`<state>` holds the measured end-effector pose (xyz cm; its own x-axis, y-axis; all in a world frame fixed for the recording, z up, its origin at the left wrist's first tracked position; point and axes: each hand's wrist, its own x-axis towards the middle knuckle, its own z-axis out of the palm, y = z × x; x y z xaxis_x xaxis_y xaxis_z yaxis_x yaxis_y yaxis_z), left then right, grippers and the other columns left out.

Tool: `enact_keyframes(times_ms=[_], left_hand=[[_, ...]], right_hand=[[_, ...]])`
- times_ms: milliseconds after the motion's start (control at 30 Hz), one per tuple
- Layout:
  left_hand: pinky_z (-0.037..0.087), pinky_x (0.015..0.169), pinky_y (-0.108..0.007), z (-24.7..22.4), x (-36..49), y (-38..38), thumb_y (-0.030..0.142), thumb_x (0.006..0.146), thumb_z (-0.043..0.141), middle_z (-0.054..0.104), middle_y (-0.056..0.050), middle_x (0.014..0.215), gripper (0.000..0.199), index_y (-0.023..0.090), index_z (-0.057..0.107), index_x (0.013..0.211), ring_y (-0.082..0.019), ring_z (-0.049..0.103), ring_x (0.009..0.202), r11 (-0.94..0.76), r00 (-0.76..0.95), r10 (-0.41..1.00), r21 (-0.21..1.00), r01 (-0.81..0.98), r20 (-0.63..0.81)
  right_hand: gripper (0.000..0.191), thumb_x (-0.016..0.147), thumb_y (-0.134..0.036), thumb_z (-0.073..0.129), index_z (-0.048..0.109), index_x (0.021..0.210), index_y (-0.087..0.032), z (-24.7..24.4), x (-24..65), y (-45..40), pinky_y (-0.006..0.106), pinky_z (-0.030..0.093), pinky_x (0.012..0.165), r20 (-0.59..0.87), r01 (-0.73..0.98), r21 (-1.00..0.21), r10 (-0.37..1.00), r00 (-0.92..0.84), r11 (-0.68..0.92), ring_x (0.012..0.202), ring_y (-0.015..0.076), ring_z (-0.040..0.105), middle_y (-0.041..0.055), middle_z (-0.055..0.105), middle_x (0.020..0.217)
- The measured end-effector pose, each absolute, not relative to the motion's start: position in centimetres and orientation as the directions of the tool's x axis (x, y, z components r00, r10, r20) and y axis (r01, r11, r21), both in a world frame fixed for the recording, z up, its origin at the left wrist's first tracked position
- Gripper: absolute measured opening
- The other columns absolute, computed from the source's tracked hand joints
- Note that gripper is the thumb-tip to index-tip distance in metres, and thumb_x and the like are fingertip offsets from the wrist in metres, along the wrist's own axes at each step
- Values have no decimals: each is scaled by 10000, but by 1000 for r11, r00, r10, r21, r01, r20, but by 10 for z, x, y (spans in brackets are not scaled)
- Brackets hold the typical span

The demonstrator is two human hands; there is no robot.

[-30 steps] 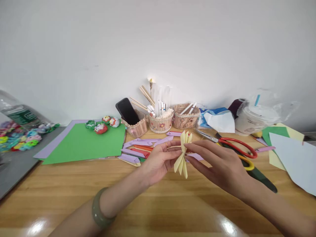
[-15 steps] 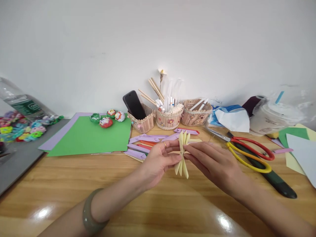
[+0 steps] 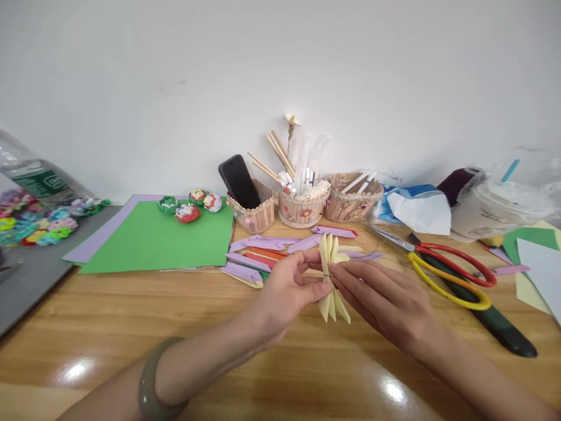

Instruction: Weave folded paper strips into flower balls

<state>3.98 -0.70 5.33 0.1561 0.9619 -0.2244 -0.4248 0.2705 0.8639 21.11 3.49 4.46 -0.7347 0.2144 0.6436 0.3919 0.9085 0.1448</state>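
Between my two hands is a bundle of folded yellow paper strips (image 3: 332, 307), bound at its middle and fanning out above and below. My left hand (image 3: 291, 286) pinches the bound middle from the left, thumb in front. On the other side, the fingertips of my right hand (image 3: 385, 295) are closed against the bundle near its binding. Behind my hands lie several folded purple paper strips (image 3: 243, 272), with red and orange ones (image 3: 265, 254) among them.
Scissors (image 3: 456, 278) with red and yellow handles lie at right over a dark-handled tool (image 3: 508, 330). Green paper (image 3: 144, 245) bears several small paper flowers (image 3: 187, 212). Along the wall stand a phone (image 3: 240, 181) in a wooden basket (image 3: 258, 216), two more baskets and a lidded cup (image 3: 482, 204).
The yellow bundle is turned slightly, and its lower strips spread farther to the right. Both hands keep their hold. The whole view has shifted a little.
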Motion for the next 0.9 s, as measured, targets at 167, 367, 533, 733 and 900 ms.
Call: enact_keyframes(times_ms=[167,367,533,733,900], left_hand=[[441,775,-297,53,40,-7,158,627,697,602,-71,1008,321,129,547,908,-127,571,781,261,164,964,864,-430,-209],[448,703,-270,51,40,0,89,610,684,606,-46,955,379,151,537,953,-141,591,798,269,168,963,809,-522,-212],[456,725,-258,51,38,3,61,619,677,641,-19,822,349,153,568,938,-131,600,792,304,188,953,736,-604,-239],[458,763,-250,42,35,4,34,601,686,643,-10,775,202,126,592,755,-112,605,762,266,180,964,688,-675,-197],[452,760,-218,39,36,7,13,606,680,583,33,741,204,147,570,713,-101,613,794,269,220,963,647,-714,-157]], right_hand=[[245,841,-76,513,537,1081,-116,42,208,36,268,520,668,676,370,77,225,-702,926,800,166,618,88,647,859],[182,813,-102,545,534,977,-180,46,199,33,259,513,610,725,389,-251,438,-532,887,741,146,605,57,618,840],[170,771,-167,606,517,917,-167,41,200,25,302,498,590,760,495,-163,428,-489,854,736,179,578,77,573,819],[158,776,-225,629,532,889,-172,34,204,23,263,472,565,719,588,-79,455,-526,805,669,157,604,49,619,773],[206,811,-309,581,537,941,-155,34,203,23,243,451,492,737,690,-28,481,-474,723,615,153,622,65,640,777]])
